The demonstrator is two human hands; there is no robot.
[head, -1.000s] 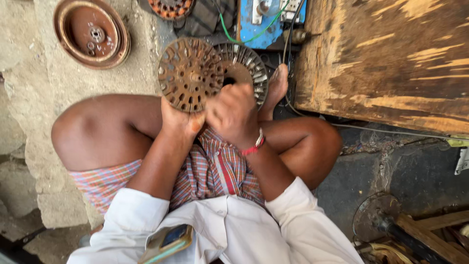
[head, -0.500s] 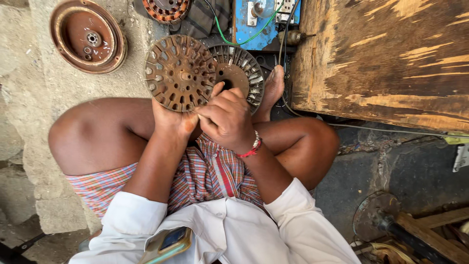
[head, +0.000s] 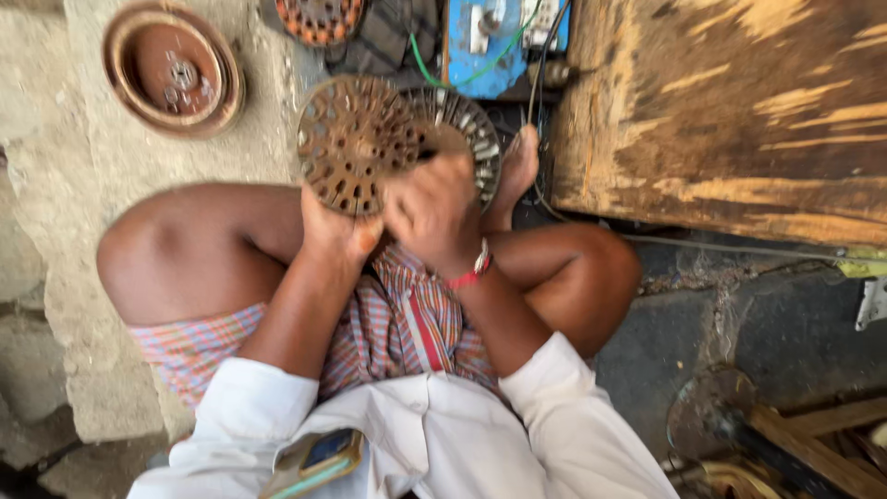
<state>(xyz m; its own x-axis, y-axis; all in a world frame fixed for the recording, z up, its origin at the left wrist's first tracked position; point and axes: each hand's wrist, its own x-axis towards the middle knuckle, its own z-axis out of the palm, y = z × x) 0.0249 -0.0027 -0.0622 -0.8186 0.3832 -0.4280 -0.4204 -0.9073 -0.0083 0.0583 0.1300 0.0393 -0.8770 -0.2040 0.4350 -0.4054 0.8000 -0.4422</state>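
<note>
Rusty metal disc [head: 356, 143], round and full of holes, stands on edge just above the lap, held up toward the camera so that its flat face can be seen and reached. The left hand [head: 334, 233] grips it from below, fingers closed around the lower rim, which steadies it like a stand. The right hand [head: 432, 205] sits just beside it, curled and pressed against the disc's right edge; whether it pinches a small part or tool there cannot be told through the blur. Right behind the right hand lies a second round part with slotted teeth [head: 471, 129], partly hidden, close to a bare foot [head: 517, 166]. Further out past the hands sits a blue box with wires [head: 490, 37], and another rusty round piece [head: 319, 17] lies at the top edge. Well off to the left of the left hand, a brown dish-shaped cover [head: 171, 69] rests on the concrete floor [head: 55, 185]. To the right of the right hand stands a worn wooden block [head: 730, 111].
</note>
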